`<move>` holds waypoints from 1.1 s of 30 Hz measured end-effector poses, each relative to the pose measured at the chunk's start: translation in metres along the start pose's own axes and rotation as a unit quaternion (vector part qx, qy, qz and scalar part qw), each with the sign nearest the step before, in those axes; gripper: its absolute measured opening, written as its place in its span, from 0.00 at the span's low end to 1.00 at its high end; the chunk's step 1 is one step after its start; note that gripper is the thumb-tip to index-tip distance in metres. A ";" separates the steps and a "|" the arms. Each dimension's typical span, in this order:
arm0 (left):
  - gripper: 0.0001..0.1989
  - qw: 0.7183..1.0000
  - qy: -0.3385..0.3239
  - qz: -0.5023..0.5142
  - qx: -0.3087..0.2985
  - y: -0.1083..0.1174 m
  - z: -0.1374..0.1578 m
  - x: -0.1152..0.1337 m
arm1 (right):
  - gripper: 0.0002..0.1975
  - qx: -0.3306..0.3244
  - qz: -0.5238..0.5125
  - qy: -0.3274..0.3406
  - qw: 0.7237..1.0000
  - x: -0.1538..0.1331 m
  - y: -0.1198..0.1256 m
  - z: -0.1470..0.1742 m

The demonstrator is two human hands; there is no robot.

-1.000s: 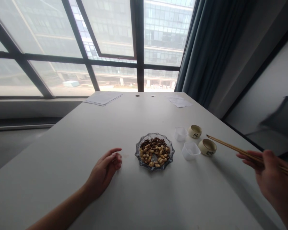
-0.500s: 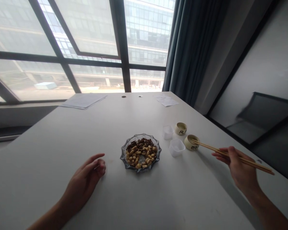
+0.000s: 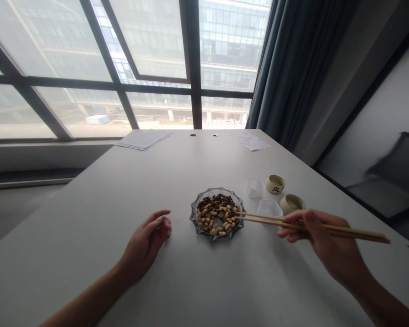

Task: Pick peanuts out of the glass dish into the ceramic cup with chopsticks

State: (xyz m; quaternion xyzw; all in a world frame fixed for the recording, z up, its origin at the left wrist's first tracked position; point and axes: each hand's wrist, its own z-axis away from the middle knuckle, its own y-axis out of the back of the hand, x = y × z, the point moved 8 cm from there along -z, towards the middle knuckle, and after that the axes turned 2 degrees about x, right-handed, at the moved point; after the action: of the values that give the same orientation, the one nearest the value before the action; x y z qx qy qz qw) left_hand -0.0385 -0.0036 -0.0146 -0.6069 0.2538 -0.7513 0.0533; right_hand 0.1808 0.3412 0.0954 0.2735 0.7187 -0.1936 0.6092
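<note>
In the head view, the right hand [image 3: 330, 250] is grasping a pair of chopsticks [image 3: 357, 233], with their slightly parted tips lying over the right side of a scalloped glass bowl [image 3: 238, 230]. The bowl is standing near the middle of the table [image 3: 177, 172] and is holding peanuts [image 3: 229, 225] in front and on both sides, with dark, slender pieces [image 3: 221, 200] lying behind them. The tips are pointing in among the contents at the right; whether they are pinching anything, one cannot tell. The left hand [image 3: 145, 243] is resting to the left of the bowl, apart from it, its fingers loosely curling, the index finger stretching out, nothing visible in its grasp. Right of the bowl, a rear clear container [image 3: 255, 189] and a front clear container [image 3: 269, 205] are sitting close together. Just beside them, a far cream cup [image 3: 270, 185] is showing a dark character, and a near cream cup [image 3: 285, 208] is standing partly hidden behind the right hand. Stacked papers [image 3: 143, 139] are lying at the table's far left, loose papers [image 3: 254, 143] at its far right.
</note>
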 end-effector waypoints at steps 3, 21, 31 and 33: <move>0.14 1.000 0.001 0.003 -0.002 0.001 0.000 -0.001 | 0.24 -0.065 0.001 -0.048 0.997 0.000 -0.041 -0.001; 0.13 1.000 0.007 0.017 -0.013 0.002 -0.001 -0.003 | 0.26 -0.072 0.000 -0.099 0.992 0.030 -0.070 -0.003; 0.13 1.000 0.001 0.022 -0.014 0.002 -0.001 -0.003 | 0.28 -0.051 -0.004 -0.094 0.994 0.038 -0.064 -0.001; 0.13 1.000 0.000 0.022 -0.014 0.002 -0.001 -0.003 | 0.27 -0.047 -0.006 -0.090 0.995 0.037 -0.063 -0.001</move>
State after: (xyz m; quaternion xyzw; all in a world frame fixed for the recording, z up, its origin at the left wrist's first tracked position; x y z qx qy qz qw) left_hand -0.0393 -0.0042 -0.0181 -0.6022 0.2776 -0.7460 0.0615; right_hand 0.1360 0.2985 0.0557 0.2220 0.6712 -0.1866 0.6822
